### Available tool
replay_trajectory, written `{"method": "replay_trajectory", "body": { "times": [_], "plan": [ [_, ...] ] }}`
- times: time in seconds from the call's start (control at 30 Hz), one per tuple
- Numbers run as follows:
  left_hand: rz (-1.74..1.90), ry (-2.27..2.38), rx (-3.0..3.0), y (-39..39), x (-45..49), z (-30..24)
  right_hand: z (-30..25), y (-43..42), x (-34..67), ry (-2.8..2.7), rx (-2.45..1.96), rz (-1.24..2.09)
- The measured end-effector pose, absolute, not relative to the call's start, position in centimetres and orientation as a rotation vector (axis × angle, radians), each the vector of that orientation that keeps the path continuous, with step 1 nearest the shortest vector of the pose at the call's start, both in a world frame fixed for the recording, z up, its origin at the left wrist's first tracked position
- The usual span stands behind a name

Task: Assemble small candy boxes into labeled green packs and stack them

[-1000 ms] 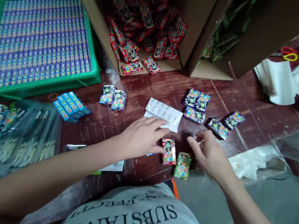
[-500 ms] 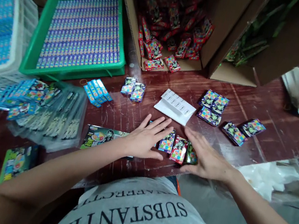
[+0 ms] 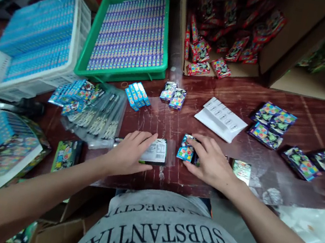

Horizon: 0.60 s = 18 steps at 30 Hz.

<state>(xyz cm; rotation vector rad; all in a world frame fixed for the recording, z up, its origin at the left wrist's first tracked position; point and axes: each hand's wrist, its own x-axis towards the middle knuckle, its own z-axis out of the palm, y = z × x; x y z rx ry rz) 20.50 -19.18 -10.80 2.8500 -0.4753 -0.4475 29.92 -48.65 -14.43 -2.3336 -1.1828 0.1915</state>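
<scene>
My left hand (image 3: 132, 151) lies with its fingers stretched over a flat dark package (image 3: 157, 150) in a clear sleeve, which has a white barcode label. Its thumb is near the package's front edge. To the right, my right hand (image 3: 210, 159) spans a row of small card boxes, fingers at the far side and thumb at the near side. A blue box (image 3: 186, 147) shows at the row's left end, with part of a purple one beside it. The middle of the row is hidden under the palm. A green box (image 3: 241, 171) lies just right of that hand.
A folded white label sheet (image 3: 221, 120) and purple boxes (image 3: 267, 123) lie beyond my hands. Sleeved packs (image 3: 100, 117) are at left, below a green tray (image 3: 121, 70) and a white basket (image 3: 73, 47). A carton (image 3: 237, 70) holds red boxes.
The view has swung left. My left hand has moved off the small boxes onto the flat package. My right hand now covers the row, whose blue end has shifted slightly left.
</scene>
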Motion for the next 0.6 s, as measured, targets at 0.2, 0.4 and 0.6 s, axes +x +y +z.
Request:
{"method": "replay_trajectory", "body": {
  "times": [0.2, 0.4, 0.6],
  "plan": [
    [-0.352, -0.454, 2.693, -19.7, 19.8, -11.2, -13.9, -48.6, 30.9, -1.492, -1.972, 0.510],
    [-0.334, -0.473, 2.586, -19.5, 19.7, -11.3, -13.8, -48.0, 32.2, -1.504, -1.982, 0.564],
    [-0.283, -0.407, 2.598, -20.9, 19.9, -12.4, -14.3, -47.0, 31.6, -1.396, -2.063, 0.520]
  ]
}}
